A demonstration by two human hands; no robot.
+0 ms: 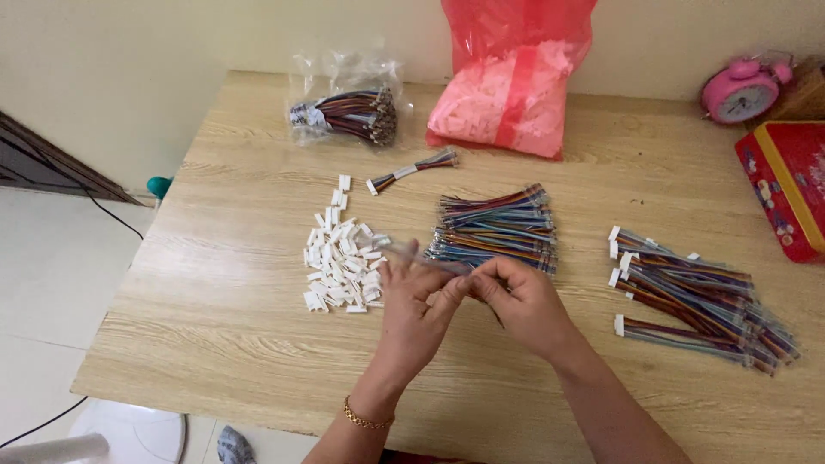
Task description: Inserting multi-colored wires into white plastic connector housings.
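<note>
My left hand [414, 311] and my right hand [526, 302] meet over the middle of the wooden table [215, 326]. Together they hold one multicoloured wire harness [421, 255], blurred, which sticks out to the upper left. A heap of small white plastic connectors [339, 262] lies just left of my left hand. A stack of coloured wire bundles [496, 228] sits right behind both hands. To the right lies another pile of wire harnesses [700, 296] with white connectors on their ends.
A clear bag of wire harnesses [348, 112] and a red bag of white parts [511, 77] stand at the back. One loose harness [414, 169] lies between them. A pink alarm clock [741, 90] and red tin box [786, 185] are far right.
</note>
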